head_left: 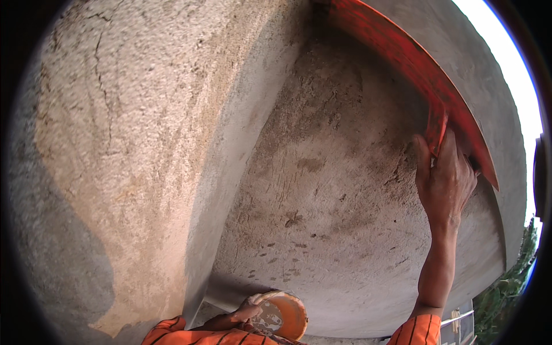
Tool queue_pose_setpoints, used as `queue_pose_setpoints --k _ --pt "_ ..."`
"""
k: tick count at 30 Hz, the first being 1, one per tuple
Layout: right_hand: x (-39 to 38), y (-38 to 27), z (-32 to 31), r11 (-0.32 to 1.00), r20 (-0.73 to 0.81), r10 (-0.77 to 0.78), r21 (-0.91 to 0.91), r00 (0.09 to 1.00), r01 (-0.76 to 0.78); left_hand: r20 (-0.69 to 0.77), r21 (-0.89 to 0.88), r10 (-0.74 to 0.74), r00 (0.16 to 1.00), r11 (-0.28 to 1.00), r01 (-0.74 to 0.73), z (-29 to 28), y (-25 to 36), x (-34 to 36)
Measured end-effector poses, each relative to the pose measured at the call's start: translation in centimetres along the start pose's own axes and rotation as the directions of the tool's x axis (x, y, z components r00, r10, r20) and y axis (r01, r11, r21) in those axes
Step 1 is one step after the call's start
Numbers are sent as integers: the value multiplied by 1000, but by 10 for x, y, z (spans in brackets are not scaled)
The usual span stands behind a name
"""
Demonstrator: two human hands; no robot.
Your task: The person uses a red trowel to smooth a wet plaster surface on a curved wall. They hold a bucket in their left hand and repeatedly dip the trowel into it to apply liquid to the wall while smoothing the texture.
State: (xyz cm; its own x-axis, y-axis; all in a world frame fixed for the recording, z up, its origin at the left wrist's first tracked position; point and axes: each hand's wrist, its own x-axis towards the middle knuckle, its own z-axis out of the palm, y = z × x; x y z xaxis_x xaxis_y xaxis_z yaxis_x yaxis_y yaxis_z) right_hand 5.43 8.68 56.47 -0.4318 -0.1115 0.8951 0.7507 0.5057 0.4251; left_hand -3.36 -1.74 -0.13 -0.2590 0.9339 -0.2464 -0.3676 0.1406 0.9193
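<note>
High at the right, my right hand (pixel 445 175) grips the handle of a long red plastering float (pixel 391 49), which lies along the upper edge of the rough concrete wall face (pixel 322 190). Low in the middle, my left hand (pixel 248 309) is closed on the rim of an orange bucket (pixel 293 313) holding some pale, wet material. Both of my forearms come from orange, dark-striped sleeves.
A cracked, rough plastered wall (pixel 109 144) fills the left side and meets the darker face at a corner. A smoother grey band (pixel 483 86) runs beyond the float. Trees (pixel 503 296), pale railings and bright sky show at the right.
</note>
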Motion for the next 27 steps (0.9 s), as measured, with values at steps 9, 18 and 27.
queue_pose_setpoints --k 9,18,27 --pt "-23 39 9 992 -27 28 -119 999 -31 -15 -9 7 1000 1000 -7 -3 1 -3" --pt "-110 180 10 980 -14 161 -117 987 -161 19 -11 -106 994 994 107 3 32 -15" --pt "-67 71 -5 995 -112 14 101 994 -2 -6 -43 -59 998 997 59 -1 11 -7"
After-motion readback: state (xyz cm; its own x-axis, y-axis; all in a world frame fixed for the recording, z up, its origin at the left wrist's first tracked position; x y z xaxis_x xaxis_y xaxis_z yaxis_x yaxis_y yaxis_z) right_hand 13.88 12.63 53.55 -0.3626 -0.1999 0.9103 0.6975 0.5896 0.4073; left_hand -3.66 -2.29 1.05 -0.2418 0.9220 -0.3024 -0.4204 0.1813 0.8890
